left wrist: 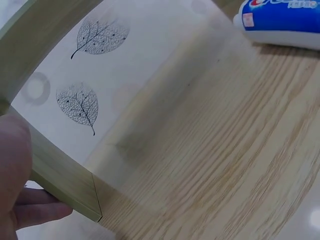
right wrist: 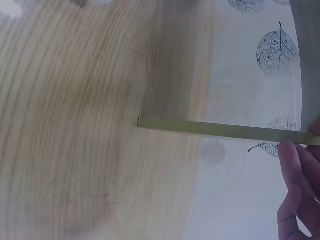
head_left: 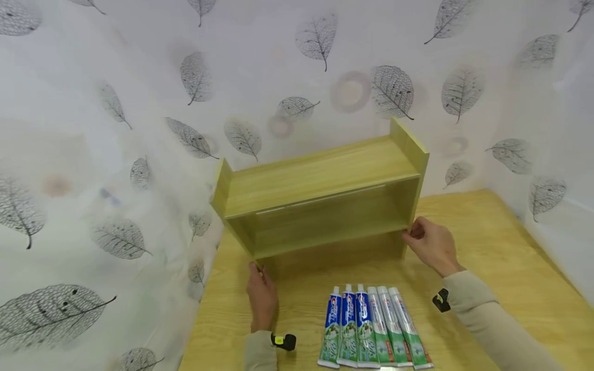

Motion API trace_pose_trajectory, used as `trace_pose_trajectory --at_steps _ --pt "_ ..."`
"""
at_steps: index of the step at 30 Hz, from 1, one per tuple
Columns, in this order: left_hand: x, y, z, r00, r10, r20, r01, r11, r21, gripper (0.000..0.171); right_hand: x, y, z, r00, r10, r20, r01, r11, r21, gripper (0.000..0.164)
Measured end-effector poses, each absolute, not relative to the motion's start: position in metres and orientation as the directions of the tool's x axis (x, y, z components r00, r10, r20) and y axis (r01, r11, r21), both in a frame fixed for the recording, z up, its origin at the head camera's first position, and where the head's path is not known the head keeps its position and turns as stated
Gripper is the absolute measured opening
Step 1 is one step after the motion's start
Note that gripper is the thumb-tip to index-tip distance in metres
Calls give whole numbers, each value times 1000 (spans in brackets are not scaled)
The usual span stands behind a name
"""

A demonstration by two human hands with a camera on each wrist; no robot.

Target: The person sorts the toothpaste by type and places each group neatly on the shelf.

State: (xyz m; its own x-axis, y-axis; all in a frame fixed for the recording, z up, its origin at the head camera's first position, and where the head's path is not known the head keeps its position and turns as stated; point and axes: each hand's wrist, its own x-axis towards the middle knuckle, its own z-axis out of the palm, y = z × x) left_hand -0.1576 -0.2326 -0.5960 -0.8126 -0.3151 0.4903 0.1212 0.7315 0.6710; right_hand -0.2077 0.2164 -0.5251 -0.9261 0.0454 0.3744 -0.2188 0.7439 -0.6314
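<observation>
A yellowish wooden two-tier shelf (head_left: 320,180) is held between both hands, tilted so its right end is higher in the head view. My left hand (head_left: 263,299) grips the lower left side panel; in the left wrist view the thumb and fingers lie on either side of that panel (left wrist: 60,177). Low on the right side panel, my right hand (head_left: 433,246) pinches the edge. From the right wrist, that panel (right wrist: 215,128) looks like a thin strip running out from the fingers (right wrist: 291,165). Whether the panel ends touch the table cannot be told.
On the wood-grain table (head_left: 482,247), several toothpaste tubes lie side by side in front of the shelf: blue-and-green ones (head_left: 349,330) on the left, silver-and-green ones (head_left: 394,330) on the right. Leaf-patterned wall covering (head_left: 260,62) stands behind and at both sides.
</observation>
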Motion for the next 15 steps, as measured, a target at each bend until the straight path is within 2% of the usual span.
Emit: trace_pose_trajectory --at_steps 6,15 --pt "-162 -227 -599 -817 -293 497 144 731 667 6 -195 224 -527 -916 81 392 -206 744 -636 15" --pt "-171 -216 -603 -782 -241 574 241 733 636 6 -179 239 -530 -904 130 406 -170 763 -623 15"
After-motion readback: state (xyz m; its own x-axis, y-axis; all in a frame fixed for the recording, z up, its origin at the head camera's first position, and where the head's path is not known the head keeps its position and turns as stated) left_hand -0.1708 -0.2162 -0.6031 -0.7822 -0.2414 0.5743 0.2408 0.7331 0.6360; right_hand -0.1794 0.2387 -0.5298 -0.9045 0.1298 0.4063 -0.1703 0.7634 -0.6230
